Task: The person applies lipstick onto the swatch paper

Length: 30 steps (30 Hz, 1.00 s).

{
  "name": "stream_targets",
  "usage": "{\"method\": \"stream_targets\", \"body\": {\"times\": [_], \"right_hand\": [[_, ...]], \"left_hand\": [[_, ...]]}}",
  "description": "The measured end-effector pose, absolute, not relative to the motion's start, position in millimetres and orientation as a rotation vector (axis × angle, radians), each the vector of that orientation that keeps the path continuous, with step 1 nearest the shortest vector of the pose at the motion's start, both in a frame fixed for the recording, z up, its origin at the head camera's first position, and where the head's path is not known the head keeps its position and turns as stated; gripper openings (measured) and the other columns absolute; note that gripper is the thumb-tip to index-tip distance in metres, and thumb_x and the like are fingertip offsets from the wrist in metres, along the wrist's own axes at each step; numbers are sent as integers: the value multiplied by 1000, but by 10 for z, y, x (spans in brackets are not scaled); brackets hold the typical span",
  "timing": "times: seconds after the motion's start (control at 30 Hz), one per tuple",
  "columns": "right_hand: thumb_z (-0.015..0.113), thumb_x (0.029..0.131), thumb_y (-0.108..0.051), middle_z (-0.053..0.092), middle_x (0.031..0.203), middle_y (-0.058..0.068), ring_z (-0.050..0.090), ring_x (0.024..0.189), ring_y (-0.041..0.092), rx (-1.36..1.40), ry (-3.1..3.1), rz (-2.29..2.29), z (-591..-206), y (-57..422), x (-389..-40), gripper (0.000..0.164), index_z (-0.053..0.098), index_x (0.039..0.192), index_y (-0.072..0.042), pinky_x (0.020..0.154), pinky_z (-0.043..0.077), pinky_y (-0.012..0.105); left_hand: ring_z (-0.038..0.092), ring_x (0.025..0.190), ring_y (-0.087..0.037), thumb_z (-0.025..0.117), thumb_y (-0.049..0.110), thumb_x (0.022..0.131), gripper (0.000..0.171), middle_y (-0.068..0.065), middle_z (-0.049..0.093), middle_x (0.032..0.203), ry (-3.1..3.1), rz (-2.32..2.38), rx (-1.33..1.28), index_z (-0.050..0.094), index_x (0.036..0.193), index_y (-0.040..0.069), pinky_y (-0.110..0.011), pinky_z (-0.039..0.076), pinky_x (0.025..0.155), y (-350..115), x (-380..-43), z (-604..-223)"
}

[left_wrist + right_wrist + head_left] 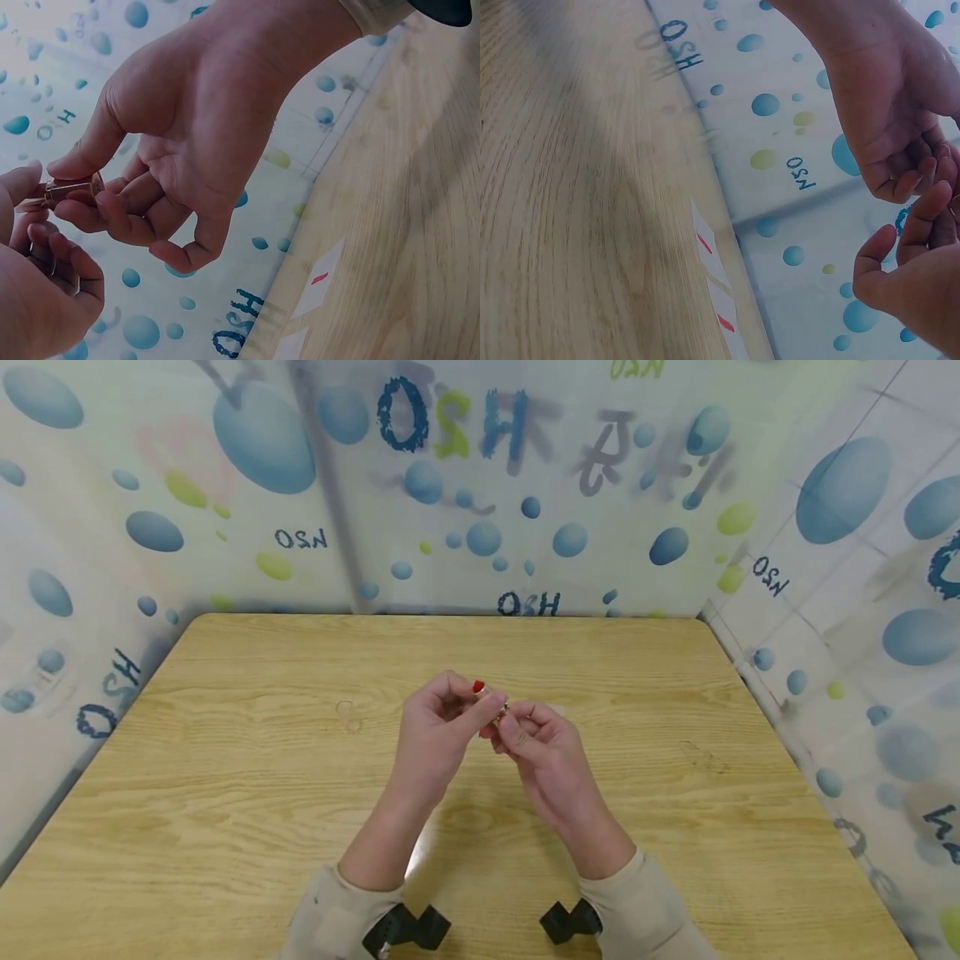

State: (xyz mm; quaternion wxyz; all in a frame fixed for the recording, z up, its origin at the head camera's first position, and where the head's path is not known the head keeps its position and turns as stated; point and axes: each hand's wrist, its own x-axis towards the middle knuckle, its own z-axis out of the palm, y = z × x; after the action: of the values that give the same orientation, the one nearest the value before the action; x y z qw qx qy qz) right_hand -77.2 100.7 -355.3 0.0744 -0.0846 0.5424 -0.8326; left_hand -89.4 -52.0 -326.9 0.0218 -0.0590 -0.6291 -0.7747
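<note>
Pinching opposite ends of a small gold-coloured tube (pixel 72 192), left hand (pixel 431 727) and right hand (pixel 553 756) meet near the head view's centre, presumably steadying it above the surface (pixel 225 793).

The tube (pixel 73 193) looks like polished metal, smooth and glossy with a coppery sheen. Under it, the worktop (pixel 225 818) shows wood grain with a soft gloss, and the strips (pixel 319 279) on it look like paper. The sleeves (pixel 337 910) are matt cloth, the wrist mounts (pixel 402 928) dark, plastic-looking and matt.
</note>
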Motion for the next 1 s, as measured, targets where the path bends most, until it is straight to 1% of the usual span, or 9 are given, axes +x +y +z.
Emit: {"method": "stream_targets", "body": {"times": [0.17,0.37,0.47,0.53,0.67,0.77,0.83,0.9,1.0], "right_hand": [[68,104,-20,79,90,-12,68,87,7,-281,1621,-2496,-3557,990,-767,10,73,97,-23,86,54,23],[71,102,-21,80,91,-13,66,86,7,-294,1627,-2496,-3554,955,-759,6,73,98,-24,85,53,23],[69,103,-16,80,91,-12,65,85,7,-292,1655,-2497,-3549,938,-755,10,73,98,-23,85,52,23],[68,104,-11,80,91,-11,66,84,7,-284,1682,-2500,-3544,926,-753,14,72,99,-23,85,52,23],[64,104,-2,80,91,-11,69,86,6,-268,1725,-2506,-3538,904,-752,23,72,99,-23,82,53,22],[63,104,0,80,91,-11,69,86,7,-251,1739,-2507,-3541,902,-756,25,72,98,-23,82,53,23],[63,105,-2,80,91,-12,68,85,7,-230,1735,-2507,-3545,915,-763,25,71,97,-23,83,54,23],[62,106,-2,79,89,-12,66,83,8,-198,1733,-2508,-3538,931,-773,25,71,97,-23,84,54,23],[61,106,-3,78,86,-12,64,79,8,-159,1730,-2513,-3527,955,-795,24,70,95,-22,83,54,23]], "left_hand": [[61,69,-10,82,8,93,31,6,64,78,-1965,-2340,-120,56,79,14,-22,52,64,-498,-884,-3258],[63,65,-11,84,13,93,38,4,60,75,-1962,-2297,-76,49,76,13,-21,52,60,-485,-859,-3238],[64,62,-13,85,16,92,42,3,61,71,-1962,-2262,-47,48,74,12,-21,49,56,-478,-853,-3243],[65,61,-14,86,18,91,42,2,60,70,-1960,-2241,-28,48,74,11,-22,49,55,-471,-854,-3249],[66,62,-14,87,18,91,41,0,61,72,-1959,-2212,-8,50,75,10,-24,58,59,-462,-857,-3253],[65,66,-15,86,21,92,36,0,59,75,-1990,-2212,-11,53,81,10,-26,60,64,-470,-855,-3251],[63,68,-15,84,22,94,29,1,59,77,-2006,-2231,-38,59,88,10,-25,57,65,-482,-859,-3248],[61,72,-16,81,22,96,22,3,62,79,-2006,-2273,-81,65,99,8,-24,53,65,-500,-870,-3248],[59,76,-15,77,17,99,21,4,68,85,-1981,-2332,-150,72,113,2,-22,49,65,-523,-893,-3241]]}}
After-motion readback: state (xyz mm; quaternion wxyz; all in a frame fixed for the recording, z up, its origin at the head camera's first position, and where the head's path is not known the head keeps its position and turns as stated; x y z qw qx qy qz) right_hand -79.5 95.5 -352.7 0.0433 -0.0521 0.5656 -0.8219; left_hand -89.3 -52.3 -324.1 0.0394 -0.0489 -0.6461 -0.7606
